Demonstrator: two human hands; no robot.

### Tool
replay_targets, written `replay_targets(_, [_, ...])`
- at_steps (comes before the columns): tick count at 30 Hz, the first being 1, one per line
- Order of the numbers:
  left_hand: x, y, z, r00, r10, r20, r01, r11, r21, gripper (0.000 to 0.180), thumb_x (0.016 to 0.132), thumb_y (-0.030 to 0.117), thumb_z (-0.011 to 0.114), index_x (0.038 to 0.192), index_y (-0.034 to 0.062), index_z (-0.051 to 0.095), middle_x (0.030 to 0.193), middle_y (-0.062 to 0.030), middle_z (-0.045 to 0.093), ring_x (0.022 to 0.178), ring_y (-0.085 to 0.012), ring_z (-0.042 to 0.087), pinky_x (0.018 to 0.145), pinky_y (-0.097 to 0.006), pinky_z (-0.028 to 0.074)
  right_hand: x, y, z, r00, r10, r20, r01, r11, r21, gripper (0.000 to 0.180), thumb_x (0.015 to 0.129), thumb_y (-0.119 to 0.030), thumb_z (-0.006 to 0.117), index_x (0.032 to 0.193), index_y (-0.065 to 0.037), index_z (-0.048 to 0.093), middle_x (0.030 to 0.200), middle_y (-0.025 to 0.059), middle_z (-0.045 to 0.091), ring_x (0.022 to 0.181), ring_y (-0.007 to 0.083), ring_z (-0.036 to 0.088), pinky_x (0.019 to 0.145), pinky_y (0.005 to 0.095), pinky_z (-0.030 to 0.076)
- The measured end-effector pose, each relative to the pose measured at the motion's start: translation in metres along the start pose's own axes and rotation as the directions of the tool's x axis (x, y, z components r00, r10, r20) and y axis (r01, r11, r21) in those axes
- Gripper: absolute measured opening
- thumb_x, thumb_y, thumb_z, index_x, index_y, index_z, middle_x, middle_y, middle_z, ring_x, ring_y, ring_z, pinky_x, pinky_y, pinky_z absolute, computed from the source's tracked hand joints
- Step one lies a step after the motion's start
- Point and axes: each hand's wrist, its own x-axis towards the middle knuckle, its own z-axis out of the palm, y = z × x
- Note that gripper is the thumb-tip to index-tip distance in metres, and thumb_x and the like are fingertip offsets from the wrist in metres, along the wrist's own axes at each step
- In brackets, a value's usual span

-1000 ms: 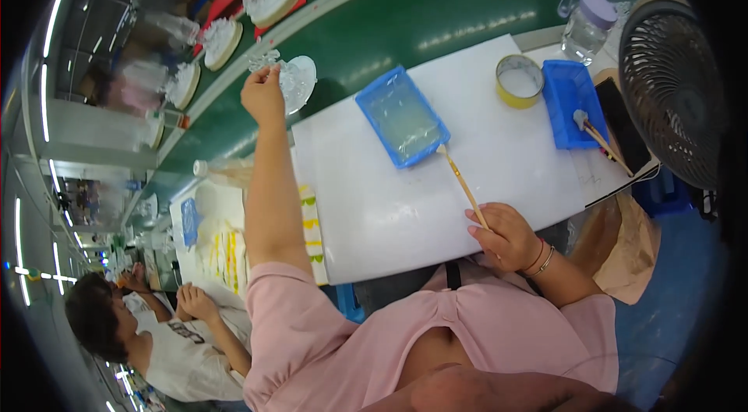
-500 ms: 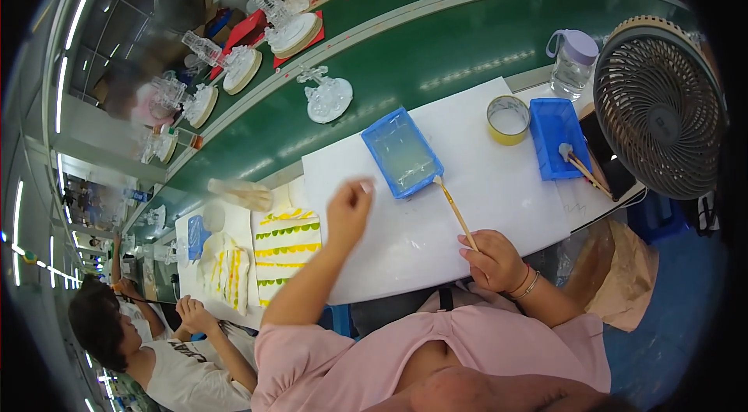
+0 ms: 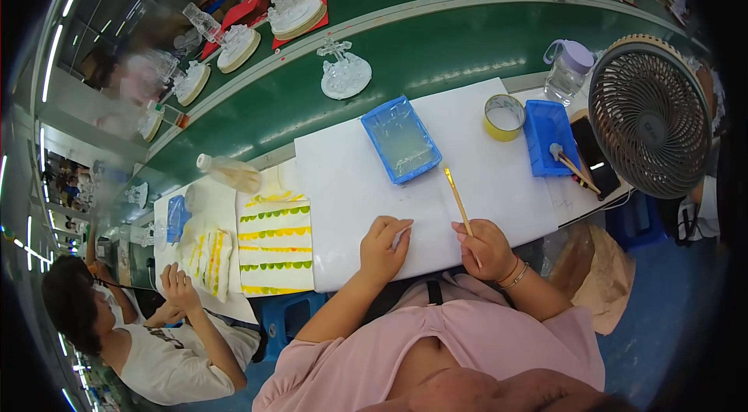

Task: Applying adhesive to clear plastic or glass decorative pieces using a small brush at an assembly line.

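Note:
My right hand (image 3: 485, 248) rests at the near edge of the white board (image 3: 351, 178) and grips a thin wooden brush (image 3: 457, 200) that points up toward a blue tray (image 3: 400, 140) holding pale liquid. My left hand (image 3: 384, 246) lies on the board's near edge with fingers curled, holding nothing I can see. A clear plastic figure on a round white base (image 3: 341, 73) stands on the green conveyor belt (image 3: 436, 53) beyond the board.
A yellow tape roll (image 3: 504, 116), a second blue tray (image 3: 547, 136) with a tool, a phone (image 3: 594, 156), a lidded cup (image 3: 566, 69) and a round fan (image 3: 649, 116) sit to the right. Left lie a striped sheet (image 3: 274, 248), a bottle (image 3: 230, 173) and a co-worker (image 3: 148, 334).
My left arm has pulled back from the far belt, where it left the clear figure, down to the board's near edge. My right hand with the brush has barely moved.

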Motion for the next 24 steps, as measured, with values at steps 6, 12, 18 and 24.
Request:
replay_targets(6, [-0.0026, -0.0051, 0.0041, 0.998, -0.02, -0.06, 0.022, 0.999, 0.031, 0.027, 0.076, -0.011, 0.064, 0.096, 0.007, 0.069, 0.097, -0.0083, 0.054, 0.068, -0.0121, 0.051, 0.054, -0.023, 0.043, 0.0007, -0.0042, -0.0025, 0.999, -0.034, -0.021, 0.033, 0.999, -0.043, 0.033, 0.079, 0.0, 0.06, 0.11, -0.003, 0.048, 0.111, 0.0176, 0.064, 0.089, 0.0311, 0.064, 0.083, 0.0416, 0.052])
replay_targets(12, [-0.0052, -0.0004, 0.0014, 0.995, -0.089, 0.037, 0.092, 0.992, -0.083, 0.024, 0.077, -0.01, 0.065, 0.096, 0.0051, 0.068, 0.102, -0.0096, 0.059, 0.069, -0.0133, 0.057, 0.055, -0.023, 0.045, -0.0027, -0.0011, -0.0036, 0.998, -0.052, 0.03, 0.051, 0.999, 0.003, 0.039, 0.081, -0.006, 0.06, 0.116, -0.003, 0.046, 0.119, 0.0225, 0.06, 0.092, 0.0345, 0.061, 0.082, 0.0442, 0.05])
replay_targets(18, [-0.0033, -0.0058, 0.0028, 0.991, 0.113, 0.076, -0.106, 0.991, -0.084, 0.017, 0.076, -0.001, 0.073, 0.09, 0.0053, 0.067, 0.091, -0.0079, 0.066, 0.068, -0.0167, 0.063, 0.055, -0.026, 0.049, 0.0027, -0.0051, -0.0027, 0.999, -0.036, 0.023, 0.037, 0.999, -0.025, 0.034, 0.081, -0.01, 0.064, 0.112, -0.003, 0.051, 0.116, 0.0196, 0.062, 0.093, 0.0328, 0.062, 0.084, 0.0424, 0.051])
replay_targets(24, [-0.0034, -0.0006, -0.0039, 0.982, 0.07, 0.173, -0.049, 0.991, -0.123, 0.012, 0.078, 0.005, 0.073, 0.088, 0.0063, 0.067, 0.087, -0.0068, 0.067, 0.068, -0.0208, 0.063, 0.056, -0.028, 0.05, 0.0036, -0.0051, -0.0009, 0.999, -0.02, 0.044, 0.022, 0.998, -0.055, 0.034, 0.08, -0.008, 0.064, 0.111, -0.002, 0.052, 0.116, 0.0199, 0.061, 0.092, 0.0322, 0.062, 0.084, 0.0417, 0.051])
